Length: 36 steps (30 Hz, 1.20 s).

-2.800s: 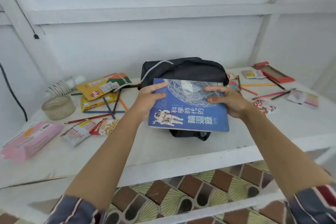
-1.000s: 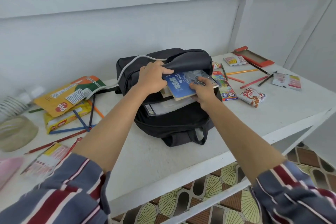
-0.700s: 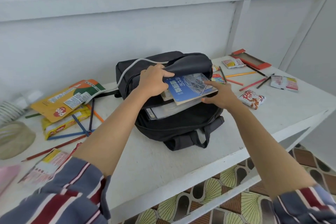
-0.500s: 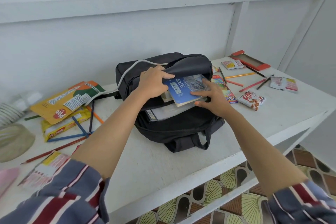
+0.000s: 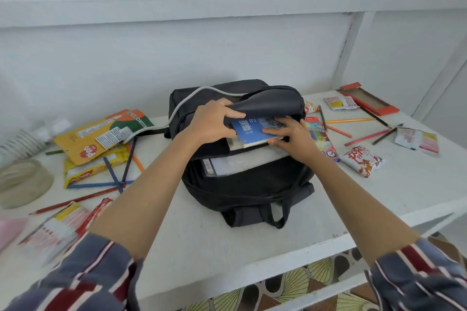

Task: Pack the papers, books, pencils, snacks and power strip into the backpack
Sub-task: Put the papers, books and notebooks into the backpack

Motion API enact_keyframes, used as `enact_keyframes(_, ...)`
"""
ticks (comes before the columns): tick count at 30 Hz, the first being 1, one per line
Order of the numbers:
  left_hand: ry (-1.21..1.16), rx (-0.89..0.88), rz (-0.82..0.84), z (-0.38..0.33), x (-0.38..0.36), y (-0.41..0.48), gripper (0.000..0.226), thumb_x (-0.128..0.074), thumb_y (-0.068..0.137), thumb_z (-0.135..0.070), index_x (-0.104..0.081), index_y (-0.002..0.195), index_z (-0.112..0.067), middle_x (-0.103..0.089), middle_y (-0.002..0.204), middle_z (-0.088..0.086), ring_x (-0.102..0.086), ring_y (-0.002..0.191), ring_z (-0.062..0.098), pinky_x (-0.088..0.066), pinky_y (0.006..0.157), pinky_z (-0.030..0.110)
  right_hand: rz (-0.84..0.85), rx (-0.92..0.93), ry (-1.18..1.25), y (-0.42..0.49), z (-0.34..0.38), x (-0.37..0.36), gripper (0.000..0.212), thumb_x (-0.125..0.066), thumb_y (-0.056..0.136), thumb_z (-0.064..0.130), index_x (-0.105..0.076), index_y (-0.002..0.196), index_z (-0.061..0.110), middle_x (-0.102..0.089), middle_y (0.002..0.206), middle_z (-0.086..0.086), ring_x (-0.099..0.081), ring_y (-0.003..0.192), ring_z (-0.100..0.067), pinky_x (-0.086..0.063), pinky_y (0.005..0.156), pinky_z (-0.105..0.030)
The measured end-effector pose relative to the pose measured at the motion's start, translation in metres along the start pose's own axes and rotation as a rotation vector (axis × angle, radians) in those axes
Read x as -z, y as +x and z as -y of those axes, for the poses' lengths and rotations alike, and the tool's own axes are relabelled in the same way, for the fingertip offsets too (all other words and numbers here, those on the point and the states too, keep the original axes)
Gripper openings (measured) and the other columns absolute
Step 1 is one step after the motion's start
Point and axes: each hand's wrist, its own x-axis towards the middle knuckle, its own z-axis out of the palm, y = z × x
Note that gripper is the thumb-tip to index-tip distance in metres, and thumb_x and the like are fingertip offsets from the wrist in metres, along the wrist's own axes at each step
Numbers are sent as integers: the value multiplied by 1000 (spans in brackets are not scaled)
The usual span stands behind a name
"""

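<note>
Blue book halfway into the backpack, both my hands on it.

Far left on the table (image 5: 202,235), an orange snack bag (image 5: 101,134) marked "Pina" lay beside loose pencils (image 5: 111,177). My left hand (image 5: 214,124) curled round the flap of the black backpack (image 5: 247,184) and held it up. The blue book (image 5: 250,131), with white Chinese characters including "的" on its cover, sat partway in the opening. My right hand (image 5: 290,134) pressed straight fingers on that cover. Further right lay a pencil box (image 5: 321,139) and a snack packet (image 5: 361,160) whose red lettering I couldn't read.
</note>
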Motion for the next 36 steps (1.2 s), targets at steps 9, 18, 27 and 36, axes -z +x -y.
enact_keyframes(9,-13,-1,-3,1,-1,0,49,-75,74,-33,-61,121,-32,-52,125,-4,-47,112,16,-35,90,32,-13,113,-68,7,3,-18,38,-61,88,33,-58,125,31,-45,142,-4,-35,134,-22,-16,110,-35)
enact_keyframes(18,-54,7,4,1,1,1,49,-76,73,-33,-62,120,-31,-54,121,-3,-48,110,17,-39,92,36,-22,112,-58,22,4,-24,36,-59,90,33,-58,125,31,-48,140,-6,-37,133,-22,-13,112,-35)
enact_keyframes(27,-56,1,17,3,1,4,48,-76,74,-32,-62,120,-31,-52,122,-6,-48,109,14,-37,84,28,-72,98,-75,22,11,-29,34,-55,91,34,-56,126,33,-47,141,-4,-35,135,-20,-7,115,-36)
enact_keyframes(36,-72,6,28,3,2,4,48,-77,73,-31,-63,119,-31,-53,119,-5,-49,108,15,-41,92,37,-132,85,-82,30,16,-37,34,-60,89,32,-60,123,29,-55,132,-7,-42,129,-22,-15,112,-35)
